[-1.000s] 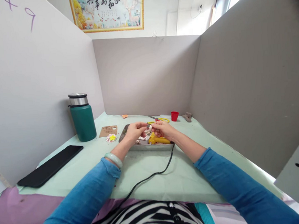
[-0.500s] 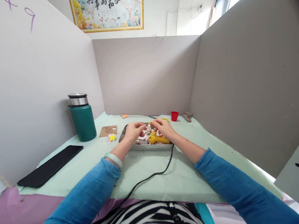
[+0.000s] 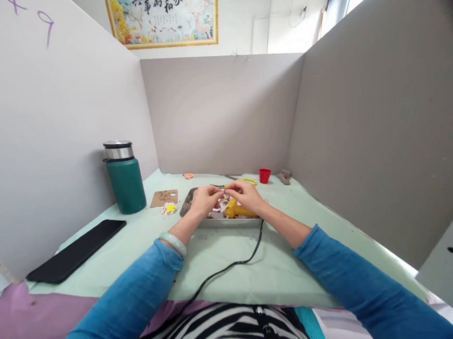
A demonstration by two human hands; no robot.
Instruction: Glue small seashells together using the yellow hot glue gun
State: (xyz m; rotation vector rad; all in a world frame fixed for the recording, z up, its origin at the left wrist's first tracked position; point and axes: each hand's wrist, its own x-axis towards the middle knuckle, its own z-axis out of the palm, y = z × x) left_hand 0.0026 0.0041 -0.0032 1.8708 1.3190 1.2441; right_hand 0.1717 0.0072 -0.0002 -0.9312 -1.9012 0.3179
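Over a shallow metal tray [image 3: 230,222], my left hand [image 3: 206,199] and my right hand [image 3: 246,195] meet at the fingertips. Both are closed in a pinch, and whatever lies between the fingers is too small to make out. Inside the tray, under my right hand, lies a yellow glue gun [image 3: 239,210], among small white and pinkish pieces [image 3: 220,207]. A black cord [image 3: 234,264] runs from the tray's right corner toward my lap. Left of the tray sits a small round decoration with a yellow flower [image 3: 170,209].
A green bottle [image 3: 125,182] and a black phone-like slab [image 3: 78,250] stand and lie at the left. Nearby is a brown card [image 3: 163,198]. Behind the tray are yellow-handled scissors [image 3: 250,180], a red cup [image 3: 265,176] and a grey lump [image 3: 284,177]. Grey partitions [image 3: 225,112] enclose the table.
My hands have come together: the right moved slightly left, and the fingertips that were apart now touch or nearly touch. The things on the table have stayed put.
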